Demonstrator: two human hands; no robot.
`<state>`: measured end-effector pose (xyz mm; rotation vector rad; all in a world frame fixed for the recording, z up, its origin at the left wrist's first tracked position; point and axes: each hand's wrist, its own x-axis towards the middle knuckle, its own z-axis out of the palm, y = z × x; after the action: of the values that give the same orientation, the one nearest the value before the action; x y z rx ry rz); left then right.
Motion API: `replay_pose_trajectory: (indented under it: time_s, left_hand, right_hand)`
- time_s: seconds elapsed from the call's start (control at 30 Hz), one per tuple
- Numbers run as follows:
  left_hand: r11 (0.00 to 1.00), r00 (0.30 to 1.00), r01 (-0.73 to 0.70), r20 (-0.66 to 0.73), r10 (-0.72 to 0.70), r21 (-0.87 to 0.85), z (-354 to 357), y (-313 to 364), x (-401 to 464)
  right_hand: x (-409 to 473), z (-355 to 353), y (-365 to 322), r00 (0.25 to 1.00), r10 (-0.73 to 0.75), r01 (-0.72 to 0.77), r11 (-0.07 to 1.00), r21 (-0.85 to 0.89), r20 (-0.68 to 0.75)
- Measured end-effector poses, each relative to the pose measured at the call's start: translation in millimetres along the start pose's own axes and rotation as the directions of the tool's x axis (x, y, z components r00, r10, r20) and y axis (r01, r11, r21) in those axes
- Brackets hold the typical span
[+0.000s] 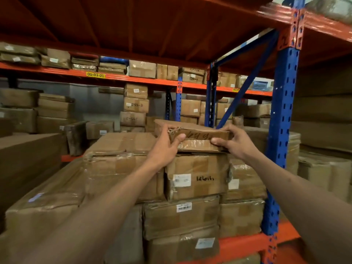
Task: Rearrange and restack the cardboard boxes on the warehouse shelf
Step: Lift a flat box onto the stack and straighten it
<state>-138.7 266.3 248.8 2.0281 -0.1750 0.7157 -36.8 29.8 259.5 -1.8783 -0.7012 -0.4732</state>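
While both your arms reach forward over the stack, your left hand (167, 144) grasps the near left corner of a flat brown cardboard box with black handwriting on its front edge (198, 135), thumb curled onto that front edge and fingers wrapped over the top. Your right hand (235, 141) pinches the box's near right corner, fingertips on the front face and the thumb above. That flat box sits on top of the stack, resting on a taped brown cardboard carton with a white label and black scrawl (197, 178). A wider plastic-wrapped carton (122, 149) lies just beside it on your left. Below, another carton carrying a barcode sticker (182, 216) supports the pile. A blue perforated steel upright (282, 130) stands to your right, joined to an orange shelf beam (240, 244).
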Motion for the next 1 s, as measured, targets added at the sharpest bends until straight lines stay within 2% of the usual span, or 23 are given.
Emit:
replay_pose_trajectory:
  time_s: [0.1, 0.37, 0.57, 0.6, 0.67, 0.7, 0.83, 1.0]
  left_hand:
    - [0.995, 1.000, -0.024, -0.014, 0.026, 0.098, 0.8, -3.7, 1.3]
    - [0.977, 0.997, -0.036, -0.062, 0.050, 0.210, 11.7, -8.7, 2.2]
    - [0.953, 1.000, 0.017, -0.021, -0.011, 0.303, 13.5, -9.9, 7.5]
    - [0.925, 0.999, 0.005, -0.037, 0.010, 0.379, 14.7, -12.1, 8.8]
    - [0.792, 0.989, -0.048, -0.080, 0.121, 0.608, 15.3, -14.5, 11.3]
    - [0.742, 0.986, -0.068, -0.069, 0.152, 0.667, 14.2, -15.1, 11.6]
    - [0.868, 0.998, -0.057, 0.001, 0.065, 0.493, 6.1, -17.6, 13.1]
    - [0.866, 0.994, -0.104, 0.010, 0.113, 0.489, 4.6, -23.0, 10.6]
  right_hand:
    - [1.5, 0.8, 12.8, 1.000, -0.017, 0.016, 0.999, 0.038, 0.023]
    - [9.9, -1.6, 29.7, 0.995, 0.052, -0.057, 0.997, 0.054, 0.089]
    - [14.6, -3.0, 36.3, 0.987, 0.095, -0.095, 0.995, -0.004, 0.126]
    - [14.8, -2.8, 36.8, 0.987, 0.103, -0.102, 0.995, -0.015, 0.126]
    - [14.9, -3.1, 37.7, 0.988, 0.105, -0.101, 0.994, -0.046, 0.112]
    - [15.0, -2.9, 37.9, 0.989, 0.101, -0.095, 0.994, -0.058, 0.106]
    - [16.6, 1.2, 35.7, 0.991, 0.100, -0.091, 0.990, -0.104, 0.088]
    - [14.3, 3.4, 31.8, 0.990, 0.115, -0.103, 0.986, -0.133, 0.085]
